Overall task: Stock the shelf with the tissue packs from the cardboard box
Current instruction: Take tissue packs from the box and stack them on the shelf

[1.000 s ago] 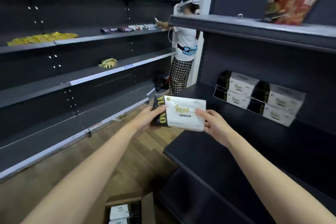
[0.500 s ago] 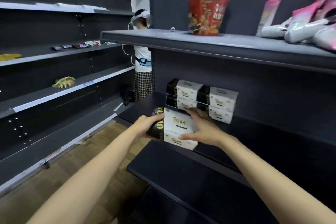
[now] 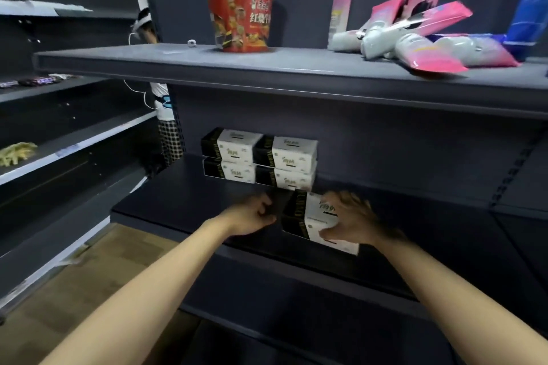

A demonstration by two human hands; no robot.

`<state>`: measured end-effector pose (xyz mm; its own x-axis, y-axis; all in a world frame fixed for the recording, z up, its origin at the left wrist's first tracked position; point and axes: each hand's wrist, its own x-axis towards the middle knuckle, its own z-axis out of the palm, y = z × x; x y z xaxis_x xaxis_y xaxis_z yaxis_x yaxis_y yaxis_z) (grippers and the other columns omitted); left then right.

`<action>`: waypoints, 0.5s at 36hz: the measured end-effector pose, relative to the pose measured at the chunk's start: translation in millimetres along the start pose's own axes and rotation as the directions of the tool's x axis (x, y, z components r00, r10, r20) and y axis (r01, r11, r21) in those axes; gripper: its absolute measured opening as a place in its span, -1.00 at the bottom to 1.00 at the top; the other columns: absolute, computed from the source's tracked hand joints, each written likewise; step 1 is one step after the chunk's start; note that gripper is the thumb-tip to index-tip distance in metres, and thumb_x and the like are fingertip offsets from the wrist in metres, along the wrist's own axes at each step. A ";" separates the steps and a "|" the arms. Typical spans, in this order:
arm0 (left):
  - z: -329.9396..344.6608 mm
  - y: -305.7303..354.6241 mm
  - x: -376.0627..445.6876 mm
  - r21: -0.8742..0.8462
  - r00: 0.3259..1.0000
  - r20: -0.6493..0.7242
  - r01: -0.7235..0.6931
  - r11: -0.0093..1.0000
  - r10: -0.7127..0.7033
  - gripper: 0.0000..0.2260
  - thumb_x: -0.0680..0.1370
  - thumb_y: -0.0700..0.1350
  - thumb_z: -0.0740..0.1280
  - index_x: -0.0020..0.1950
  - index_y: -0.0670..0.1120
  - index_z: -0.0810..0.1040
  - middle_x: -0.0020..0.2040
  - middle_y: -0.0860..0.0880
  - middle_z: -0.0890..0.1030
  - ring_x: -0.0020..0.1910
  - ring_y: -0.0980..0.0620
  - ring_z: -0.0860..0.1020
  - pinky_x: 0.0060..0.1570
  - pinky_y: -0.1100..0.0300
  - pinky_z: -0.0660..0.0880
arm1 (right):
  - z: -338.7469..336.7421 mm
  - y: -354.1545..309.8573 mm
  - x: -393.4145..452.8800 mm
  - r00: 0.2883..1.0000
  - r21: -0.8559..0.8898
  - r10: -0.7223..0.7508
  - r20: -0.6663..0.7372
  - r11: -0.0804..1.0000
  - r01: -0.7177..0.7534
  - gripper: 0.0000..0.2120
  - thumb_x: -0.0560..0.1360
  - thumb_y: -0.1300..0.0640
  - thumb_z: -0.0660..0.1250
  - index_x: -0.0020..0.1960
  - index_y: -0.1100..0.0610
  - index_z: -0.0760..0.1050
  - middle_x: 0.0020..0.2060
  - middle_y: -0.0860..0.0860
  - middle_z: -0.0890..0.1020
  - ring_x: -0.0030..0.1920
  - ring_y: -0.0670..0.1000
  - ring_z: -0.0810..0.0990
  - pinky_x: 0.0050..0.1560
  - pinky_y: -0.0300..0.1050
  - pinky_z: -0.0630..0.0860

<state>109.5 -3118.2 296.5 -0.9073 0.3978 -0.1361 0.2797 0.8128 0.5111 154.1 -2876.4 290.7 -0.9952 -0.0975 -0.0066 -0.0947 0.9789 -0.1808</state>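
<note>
your right hand [image 3: 350, 221] grips the tissue pack [image 3: 311, 224] on the shelf [image 3: 184, 201]; your left hand [image 3: 252, 215] is curled loosely beside it.

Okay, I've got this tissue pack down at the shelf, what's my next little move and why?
Probably slide the pack back and a little left with the right hand until it sits by the stacked packs. It lies near the shelf front, to the right of that two-by-two block at the back, and the left hand seems to be off it already.
</note>
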 end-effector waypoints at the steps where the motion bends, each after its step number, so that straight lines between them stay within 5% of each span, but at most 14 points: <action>1: 1.7 3.3 5.2 0.001 1.000 0.019 -0.014 1.000 0.014 -0.60 0.56 0.04 0.29 0.35 -0.06 0.36 0.19 -0.04 0.51 0.13 0.02 0.50 0.18 0.18 0.44 | -0.4 7.6 0.5 1.000 0.001 0.029 -0.001 1.000 -0.029 -0.34 0.36 -0.14 0.40 0.37 -0.06 0.22 0.28 0.02 0.35 0.33 0.10 0.31 0.29 0.03 0.23; 9: 10.6 14.7 51.5 0.059 0.991 0.049 -0.128 0.990 0.126 -0.65 0.55 -0.02 0.32 0.30 -0.07 0.41 0.05 -0.01 0.47 0.10 -0.02 0.52 0.12 0.15 0.46 | 3.4 40.1 19.4 0.973 -0.181 0.195 -0.123 0.960 -0.216 -0.41 0.49 -0.03 0.29 0.47 0.01 0.20 0.42 0.08 0.21 0.41 0.18 0.18 0.32 0.19 0.24; 18: -3.4 12.5 85.7 0.145 0.973 0.046 -0.229 0.963 0.225 -0.63 0.55 -0.07 0.32 0.34 -0.11 0.42 0.16 -0.12 0.51 0.12 -0.04 0.52 0.14 0.10 0.48 | 2.4 44.4 70.6 0.947 -0.227 0.276 -0.164 0.924 -0.308 -0.55 0.57 0.05 0.21 0.43 0.01 0.22 0.40 0.11 0.28 0.40 0.18 0.24 0.27 0.18 0.34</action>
<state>34.1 -3075.4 294.1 -0.8058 0.5895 -0.0566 0.5226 0.7527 0.4004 79.7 -2840.2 279.9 -0.9726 0.2072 0.1055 0.2140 0.9751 0.0583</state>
